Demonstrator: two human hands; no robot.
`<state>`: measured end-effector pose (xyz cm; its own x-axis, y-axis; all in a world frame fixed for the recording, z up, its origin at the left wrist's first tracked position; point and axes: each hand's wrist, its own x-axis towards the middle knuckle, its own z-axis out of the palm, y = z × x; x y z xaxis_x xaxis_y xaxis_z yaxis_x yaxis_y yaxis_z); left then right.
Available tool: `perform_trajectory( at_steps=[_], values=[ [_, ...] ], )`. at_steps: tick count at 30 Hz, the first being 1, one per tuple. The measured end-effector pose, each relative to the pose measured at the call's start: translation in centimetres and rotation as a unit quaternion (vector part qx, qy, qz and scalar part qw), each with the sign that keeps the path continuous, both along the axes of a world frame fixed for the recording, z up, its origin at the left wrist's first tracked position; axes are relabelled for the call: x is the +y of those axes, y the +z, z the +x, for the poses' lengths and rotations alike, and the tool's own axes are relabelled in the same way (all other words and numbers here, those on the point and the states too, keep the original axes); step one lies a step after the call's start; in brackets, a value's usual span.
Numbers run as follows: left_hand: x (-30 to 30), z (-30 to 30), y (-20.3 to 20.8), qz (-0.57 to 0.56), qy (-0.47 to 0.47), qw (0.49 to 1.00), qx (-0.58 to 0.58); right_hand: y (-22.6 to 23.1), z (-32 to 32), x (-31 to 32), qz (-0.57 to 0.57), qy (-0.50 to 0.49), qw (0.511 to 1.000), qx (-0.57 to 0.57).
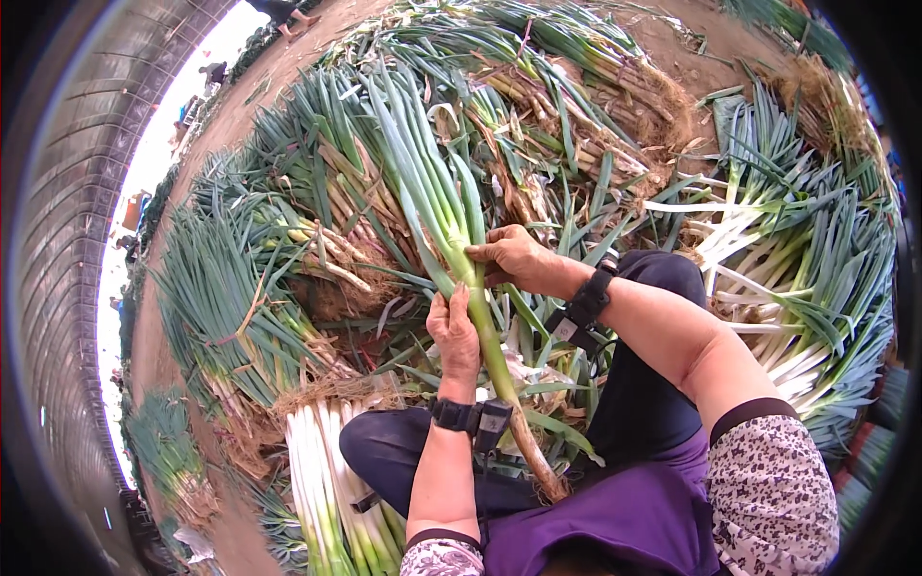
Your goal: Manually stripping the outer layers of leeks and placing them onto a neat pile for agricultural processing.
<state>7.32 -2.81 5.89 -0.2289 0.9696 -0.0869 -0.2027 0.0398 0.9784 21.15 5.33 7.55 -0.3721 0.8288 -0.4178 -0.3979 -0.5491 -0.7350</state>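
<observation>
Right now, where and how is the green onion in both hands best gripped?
The green onion is probably best gripped by its bare stalk below the left hand, coming from the right: that stretch is slim, without spreading leaves, while the left forearm lies to its left.

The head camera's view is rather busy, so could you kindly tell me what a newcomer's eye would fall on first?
Most likely the long green onion slanting through the middle, with the left hand and right hand both on it. Next come the bright white stalks, at the lower left and at the right, and the heaps of rooty onions across the upper half.
</observation>
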Motion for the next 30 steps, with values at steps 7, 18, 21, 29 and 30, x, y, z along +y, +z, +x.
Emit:
perform_trajectory(
  at_steps=[7,18,21,29,30],
  values=[
    [-13.3,-1.3,-3.0,-0.227,-0.047,0.969,0.082,1.4,1.5,1.9,0.035,-0.071,0.997,-0.002],
    [4.5,-2.9,6.9,0.046,-0.049,0.984,0.168,2.1,0.4,0.4,0.09,0.005,0.991,0.102],
    [5.9,-1.2,6.3,-0.037,-0.092,0.988,-0.114,2.4,0.1,0.3,0.107,0.005,0.991,0.079],
    [7.2,-2.4,5.2,-0.051,-0.096,0.987,-0.121,1.5,0.3,-1.0,0.31,0.124,0.919,-0.211],
    [7.1,-2.9,5.7,-0.05,-0.077,0.988,-0.124,1.1,0.6,-1.8,0.496,0.234,0.714,-0.435]
  ],
)
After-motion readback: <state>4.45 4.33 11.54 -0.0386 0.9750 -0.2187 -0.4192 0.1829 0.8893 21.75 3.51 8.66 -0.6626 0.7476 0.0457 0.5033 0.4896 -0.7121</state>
